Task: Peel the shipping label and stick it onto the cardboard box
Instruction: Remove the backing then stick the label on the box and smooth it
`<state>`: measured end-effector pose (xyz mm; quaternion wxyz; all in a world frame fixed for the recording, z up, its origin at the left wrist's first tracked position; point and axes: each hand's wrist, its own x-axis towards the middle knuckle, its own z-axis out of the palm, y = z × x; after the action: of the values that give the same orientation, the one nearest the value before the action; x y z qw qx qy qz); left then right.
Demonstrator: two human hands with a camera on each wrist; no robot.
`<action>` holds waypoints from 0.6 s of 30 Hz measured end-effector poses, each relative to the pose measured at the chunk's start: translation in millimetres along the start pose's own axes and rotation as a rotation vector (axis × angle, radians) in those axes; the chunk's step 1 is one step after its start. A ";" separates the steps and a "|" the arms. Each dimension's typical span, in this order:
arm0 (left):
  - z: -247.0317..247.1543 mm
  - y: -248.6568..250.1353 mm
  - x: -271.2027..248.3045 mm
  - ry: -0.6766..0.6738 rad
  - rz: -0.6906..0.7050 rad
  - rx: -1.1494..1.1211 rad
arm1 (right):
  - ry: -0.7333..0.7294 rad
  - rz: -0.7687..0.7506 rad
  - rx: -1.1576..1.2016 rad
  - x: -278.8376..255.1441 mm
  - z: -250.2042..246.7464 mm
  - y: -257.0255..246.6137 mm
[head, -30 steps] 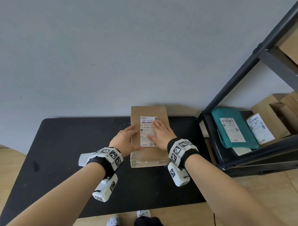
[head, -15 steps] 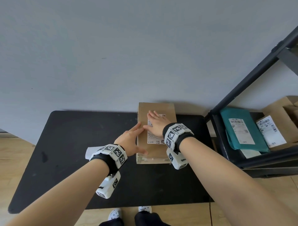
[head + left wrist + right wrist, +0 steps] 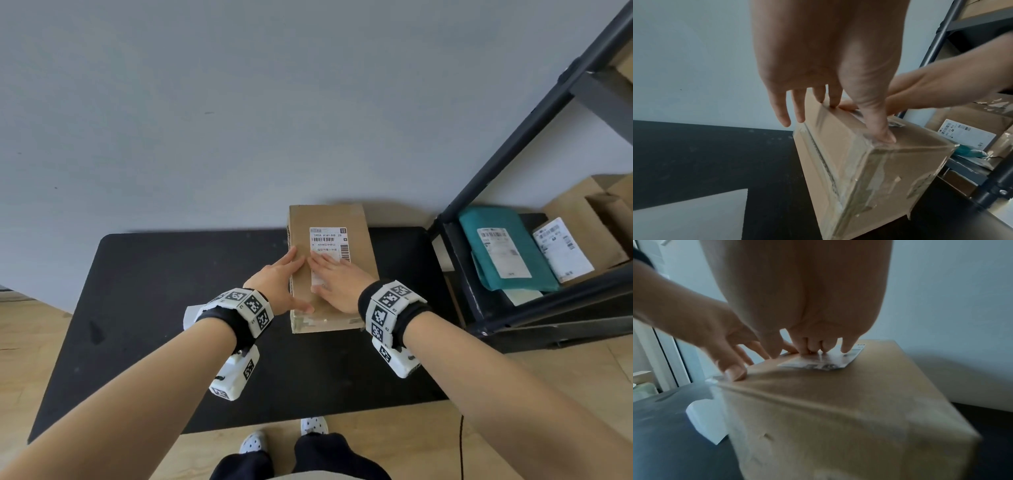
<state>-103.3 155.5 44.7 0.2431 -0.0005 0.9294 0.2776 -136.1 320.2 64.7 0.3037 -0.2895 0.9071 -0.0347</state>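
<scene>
A brown cardboard box (image 3: 363, 263) stands on the black table (image 3: 164, 274), against the wall. The white shipping label (image 3: 328, 239) lies flat on its top face, with the barcode end at the far side. My right hand (image 3: 337, 281) lies flat on the near half of the label, its straight fingers pressing down on the label (image 3: 818, 364). My left hand (image 3: 278, 285) rests along the box's left top edge with fingers straight, and its thumb (image 3: 882, 134) presses on the top near the front corner. The near part of the label is hidden under my right palm.
A white backing sheet (image 3: 189, 316) lies on the table left of the box, partly behind my left wrist. A dark metal shelf rack (image 3: 513, 318) stands to the right and holds a teal mailer (image 3: 476, 233) and labelled cardboard parcels (image 3: 561, 253).
My right hand slid up to the far end of the label, then back toward me onto its near half, baring the barcode. My left hand stayed at the box's left edge.
</scene>
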 end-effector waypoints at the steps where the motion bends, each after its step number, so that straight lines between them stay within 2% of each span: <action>1: -0.9 0.1 0.0 -0.007 0.001 0.014 | 0.002 -0.003 -0.001 -4.9 4.8 -1.7; 11: 0.8 -0.5 -1.4 -0.003 0.017 0.075 | 0.078 -0.005 -0.063 -42.3 39.4 -13.9; 18: 2.3 -1.3 0.3 -0.030 0.003 0.079 | 0.163 0.093 -0.054 -65.9 47.1 20.5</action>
<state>-102.3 155.6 42.2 0.2563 0.0144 0.9359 0.2411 -76.9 378.5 56.5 0.2224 -0.2513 0.9418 -0.0194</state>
